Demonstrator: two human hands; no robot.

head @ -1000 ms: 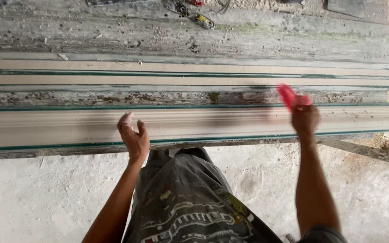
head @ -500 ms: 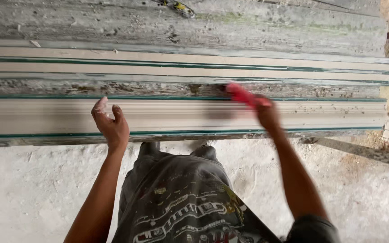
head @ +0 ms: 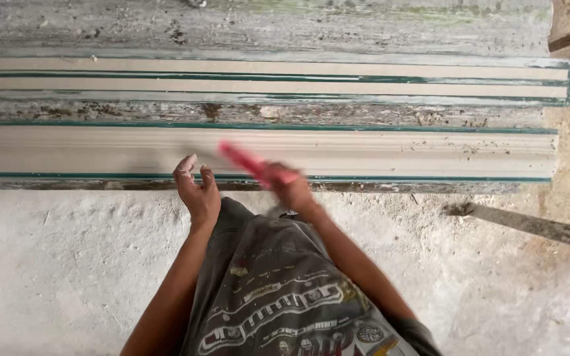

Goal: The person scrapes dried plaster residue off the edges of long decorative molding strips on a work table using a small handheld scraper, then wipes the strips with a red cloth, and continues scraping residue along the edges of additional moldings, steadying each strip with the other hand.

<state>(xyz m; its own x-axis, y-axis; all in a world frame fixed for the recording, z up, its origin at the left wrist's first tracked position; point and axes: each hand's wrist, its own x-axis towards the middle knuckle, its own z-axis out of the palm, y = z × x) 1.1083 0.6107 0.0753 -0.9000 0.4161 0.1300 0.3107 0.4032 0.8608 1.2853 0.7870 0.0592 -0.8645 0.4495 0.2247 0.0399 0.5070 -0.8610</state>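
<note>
My right hand grips a red-handled tool, blurred by motion, its end lying over the near long cream moulding with green edges. My left hand hovers just left of it at the moulding's front edge, fingers apart and smeared with white plaster, holding nothing. A second cream moulding lies farther back on the same rough bench. What the tool's far end looks like is too blurred to tell.
The bench top is weathered and flecked with plaster. Below it spreads a dusty white floor. A dark plank or bar lies slanted on the floor at right. My patterned grey garment fills the lower middle.
My right hand has swept the red tool leftward along the near moulding, from the right side to the middle, ending close to my left hand. The view shifted left too.
</note>
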